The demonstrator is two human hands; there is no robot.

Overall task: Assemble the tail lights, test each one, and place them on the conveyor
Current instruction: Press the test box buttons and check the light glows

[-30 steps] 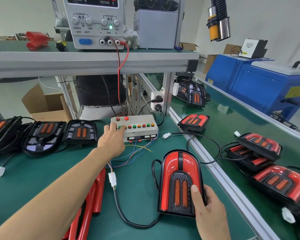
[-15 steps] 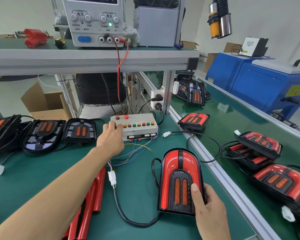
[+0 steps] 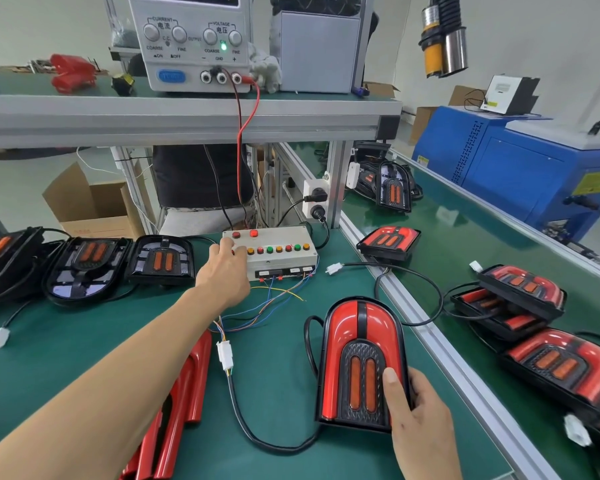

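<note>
The left hand (image 3: 224, 271) is in the middle of the frame, at the left end of the white test box (image 3: 274, 252), and its fingertips now press on the lower row of coloured buttons; one second ago the same fingers were higher, at the two red buttons of the upper row, so the hand has moved down to the next button. The fingers are stretched forward and a little bent, and they hold nothing. The right hand (image 3: 418, 410) has not moved: in the lower right of the frame it grips the lower right edge of the assembled tail light (image 3: 359, 358), thumb on the black face and fingers around the side, and keeps it flat on the green bench (image 3: 49, 362). This tail light lies just left of the aluminium rail, not yet on the conveyor (image 3: 465, 244), where several finished lights (image 3: 565, 365) already lie on the right. Its black cable goes in a loop to the white connector (image 3: 225, 355), which joins the coloured wires of the box. I see no clear glow in the lamp, so I cannot say if this function passes. I judge that the testing step is going button by button, and placing comes only after.
</note>
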